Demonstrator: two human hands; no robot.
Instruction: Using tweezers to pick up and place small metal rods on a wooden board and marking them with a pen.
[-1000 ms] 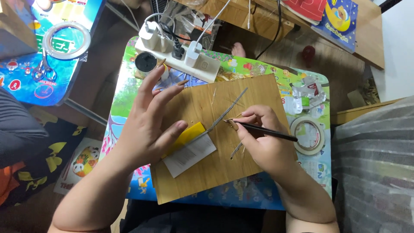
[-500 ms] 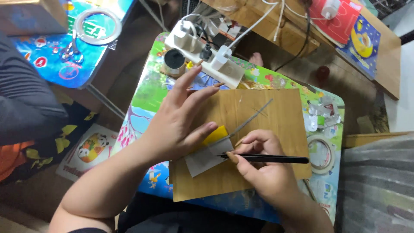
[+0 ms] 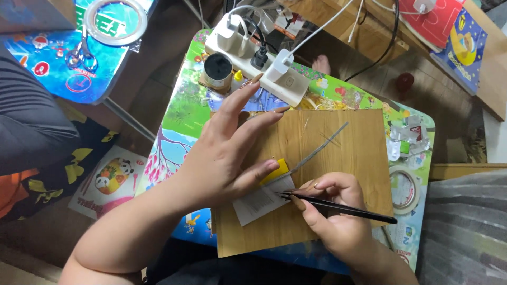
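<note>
While the left hand [image 3: 224, 158] is pressing flat and open on the white paper slip [image 3: 262, 199], the right hand [image 3: 332, 211], pinched around black tweezers [image 3: 338, 207], is now bringing their tip from the board's scratches onto the slip's edge.

Board [image 3: 338, 153]: on the bench [image 3: 182, 113], middle.
Paper slip [image 3: 262, 199]: on the board, near edge.
Power strip [image 3: 253, 58]: behind the board.
Tape roll [image 3: 405, 190]: right of the board.
Scissors [image 3: 82, 54]: far left.

Colourful table [image 3: 182, 113], wooden board [image 3: 343, 153], power strip [image 3: 253, 60], tape roll [image 3: 404, 189]

white-yellow paper slip [image 3: 264, 196] flat, black tweezers [image 3: 338, 207] level
</note>
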